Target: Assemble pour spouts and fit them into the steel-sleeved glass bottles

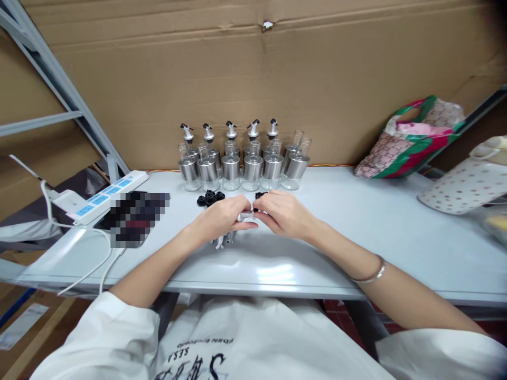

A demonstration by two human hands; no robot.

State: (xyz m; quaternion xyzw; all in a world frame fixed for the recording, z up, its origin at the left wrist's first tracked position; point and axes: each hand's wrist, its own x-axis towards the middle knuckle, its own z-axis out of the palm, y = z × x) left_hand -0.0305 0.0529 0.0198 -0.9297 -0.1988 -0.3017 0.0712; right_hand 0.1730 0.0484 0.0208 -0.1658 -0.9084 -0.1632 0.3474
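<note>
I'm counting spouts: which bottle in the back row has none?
The rightmost back-row bottle: its glass neck stands bare, while the other five in that row carry black-tipped spouts.

Right of the hands, the glossy pale-grey tabletop (348, 227) offers a broad bare stretch, bounded by a slumped pink, green and red patterned bag (412, 145) and a white spotted container (467, 179). Close-set clear glass bottles with brushed-metal sleeves (252, 169) bar the way back (brown cardboard (237, 74) stands behind). Leftward, a white power strip (113, 194) and loose white cable (106, 253) obstruct passage.
</note>
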